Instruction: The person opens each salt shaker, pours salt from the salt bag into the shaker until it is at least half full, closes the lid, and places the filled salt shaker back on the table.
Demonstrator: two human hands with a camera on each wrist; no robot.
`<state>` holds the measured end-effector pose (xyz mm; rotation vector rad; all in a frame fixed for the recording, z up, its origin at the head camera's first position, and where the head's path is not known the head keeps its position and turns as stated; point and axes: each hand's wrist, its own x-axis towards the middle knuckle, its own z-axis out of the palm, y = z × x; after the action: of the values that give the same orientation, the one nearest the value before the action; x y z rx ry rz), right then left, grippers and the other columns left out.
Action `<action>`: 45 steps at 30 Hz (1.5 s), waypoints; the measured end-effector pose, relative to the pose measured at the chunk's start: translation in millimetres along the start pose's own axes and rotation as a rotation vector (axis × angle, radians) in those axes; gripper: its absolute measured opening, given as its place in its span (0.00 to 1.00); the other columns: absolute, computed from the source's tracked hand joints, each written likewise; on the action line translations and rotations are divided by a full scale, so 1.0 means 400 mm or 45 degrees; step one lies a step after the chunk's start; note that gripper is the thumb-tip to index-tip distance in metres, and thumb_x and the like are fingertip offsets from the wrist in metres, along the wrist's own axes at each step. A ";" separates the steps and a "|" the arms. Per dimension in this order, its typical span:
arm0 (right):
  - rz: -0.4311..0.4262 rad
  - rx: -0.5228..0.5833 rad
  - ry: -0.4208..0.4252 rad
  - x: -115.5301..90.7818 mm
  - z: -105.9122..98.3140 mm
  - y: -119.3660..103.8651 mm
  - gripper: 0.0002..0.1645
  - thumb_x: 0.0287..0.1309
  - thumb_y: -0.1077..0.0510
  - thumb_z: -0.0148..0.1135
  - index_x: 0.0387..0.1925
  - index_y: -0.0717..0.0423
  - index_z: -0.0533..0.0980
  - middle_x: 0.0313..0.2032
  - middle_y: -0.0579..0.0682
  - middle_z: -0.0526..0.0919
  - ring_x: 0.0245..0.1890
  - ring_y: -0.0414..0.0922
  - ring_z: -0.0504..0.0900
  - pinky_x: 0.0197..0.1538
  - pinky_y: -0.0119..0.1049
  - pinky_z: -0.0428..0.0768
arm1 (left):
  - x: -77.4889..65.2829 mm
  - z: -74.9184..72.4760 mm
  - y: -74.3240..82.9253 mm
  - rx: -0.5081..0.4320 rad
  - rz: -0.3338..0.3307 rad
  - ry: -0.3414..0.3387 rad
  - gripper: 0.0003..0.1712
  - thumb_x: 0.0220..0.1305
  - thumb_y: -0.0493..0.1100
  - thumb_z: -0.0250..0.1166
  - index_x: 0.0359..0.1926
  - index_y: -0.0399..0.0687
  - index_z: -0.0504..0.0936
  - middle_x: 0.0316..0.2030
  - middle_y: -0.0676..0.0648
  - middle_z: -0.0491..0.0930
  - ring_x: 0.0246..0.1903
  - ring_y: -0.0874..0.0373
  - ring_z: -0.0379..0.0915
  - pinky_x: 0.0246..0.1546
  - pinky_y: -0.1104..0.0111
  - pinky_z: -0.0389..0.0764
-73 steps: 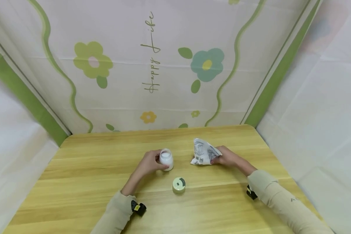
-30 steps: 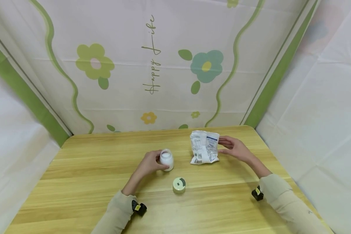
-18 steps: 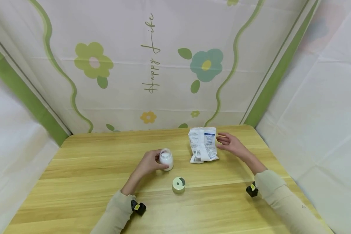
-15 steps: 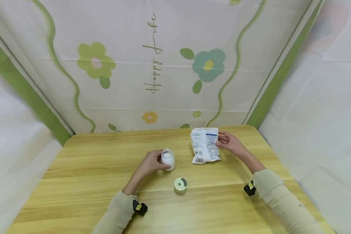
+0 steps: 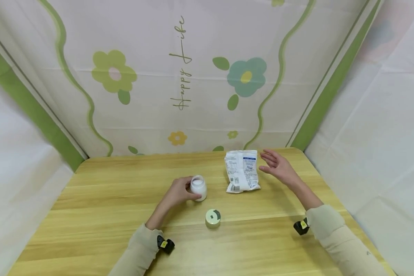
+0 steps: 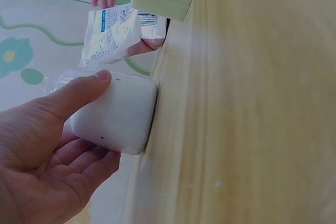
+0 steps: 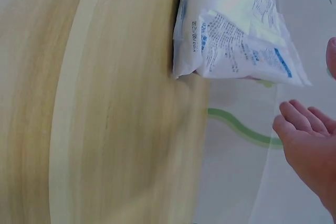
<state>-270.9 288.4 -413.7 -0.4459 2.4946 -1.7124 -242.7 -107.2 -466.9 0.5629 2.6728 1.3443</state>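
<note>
My left hand (image 5: pixel 180 192) grips a small clear jar (image 5: pixel 198 188) holding something white, thumb on one side and fingers round the other. In the left wrist view the jar (image 6: pixel 118 111) stands on the table with its mouth uncovered. A white printed packet (image 5: pixel 241 171) stands upright on the table to the right of the jar. Just right of the packet, apart from it, my right hand (image 5: pixel 278 167) hangs with fingers loosely extended and nothing in them. In the right wrist view a gap separates the hand (image 7: pixel 310 135) from the packet (image 7: pixel 236 35).
A round pale green lid (image 5: pixel 212 218) lies on the wooden table (image 5: pixel 124 214) in front of the jar. Behind the table's far edge hangs a flowered curtain (image 5: pixel 151 88), with white fabric walls at both sides.
My right hand has let go of the packet and drawn back to the right. The packet has gone from tilted to upright. My left hand and the jar stay in place.
</note>
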 end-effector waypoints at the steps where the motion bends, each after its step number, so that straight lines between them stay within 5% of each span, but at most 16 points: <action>1: -0.017 -0.011 0.024 -0.006 0.004 -0.005 0.48 0.64 0.59 0.65 0.76 0.64 0.50 0.74 0.66 0.58 0.75 0.62 0.57 0.62 0.20 0.69 | -0.001 0.001 -0.001 -0.001 -0.002 -0.001 0.33 0.48 0.44 0.80 0.56 0.41 0.81 0.48 0.43 0.85 0.49 0.50 0.81 0.54 0.56 0.80; 8: -0.162 0.015 0.060 -0.052 0.055 -0.059 0.46 0.58 0.64 0.69 0.73 0.66 0.57 0.72 0.66 0.62 0.73 0.62 0.60 0.64 0.21 0.68 | -0.003 0.004 -0.004 -0.011 -0.009 0.006 0.34 0.49 0.44 0.80 0.57 0.40 0.80 0.49 0.42 0.85 0.50 0.50 0.81 0.55 0.56 0.80; 11: -0.216 0.027 -0.017 -0.068 0.087 -0.076 0.45 0.56 0.66 0.70 0.71 0.66 0.60 0.71 0.67 0.63 0.72 0.63 0.61 0.64 0.23 0.69 | -0.003 0.004 -0.002 -0.011 -0.003 0.011 0.34 0.49 0.43 0.80 0.57 0.40 0.80 0.50 0.42 0.85 0.50 0.49 0.81 0.55 0.56 0.80; 17: -0.214 -0.041 -0.221 -0.094 0.171 -0.084 0.46 0.53 0.61 0.73 0.71 0.61 0.63 0.70 0.64 0.66 0.71 0.62 0.65 0.68 0.46 0.68 | -0.001 0.003 0.000 -0.007 0.001 0.001 0.33 0.49 0.43 0.80 0.57 0.41 0.81 0.49 0.42 0.85 0.50 0.50 0.81 0.54 0.56 0.80; 20: -0.198 -0.096 -0.346 -0.104 0.219 -0.079 0.46 0.52 0.59 0.74 0.71 0.60 0.63 0.70 0.61 0.67 0.70 0.59 0.67 0.68 0.50 0.67 | 0.001 0.002 0.001 0.001 0.007 0.002 0.33 0.49 0.43 0.80 0.56 0.41 0.81 0.49 0.43 0.85 0.50 0.50 0.81 0.54 0.56 0.80; 30: -0.239 -0.227 -0.646 -0.115 0.336 -0.041 0.48 0.49 0.53 0.77 0.69 0.60 0.65 0.69 0.58 0.71 0.69 0.55 0.71 0.69 0.41 0.69 | 0.012 -0.004 0.022 0.110 0.051 0.016 0.31 0.44 0.43 0.82 0.52 0.44 0.84 0.43 0.46 0.87 0.43 0.55 0.83 0.48 0.61 0.82; 45: -0.191 -0.272 -0.693 -0.107 0.391 -0.054 0.48 0.47 0.54 0.79 0.68 0.57 0.67 0.67 0.51 0.74 0.69 0.48 0.71 0.70 0.37 0.68 | 0.024 -0.008 0.031 0.152 0.039 0.025 0.28 0.43 0.44 0.82 0.49 0.46 0.86 0.40 0.48 0.88 0.42 0.55 0.84 0.47 0.62 0.82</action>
<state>-189.6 152.6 -456.0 -0.9873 2.2761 -1.1521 -248.9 -99.4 -454.4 0.6079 2.7858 1.2089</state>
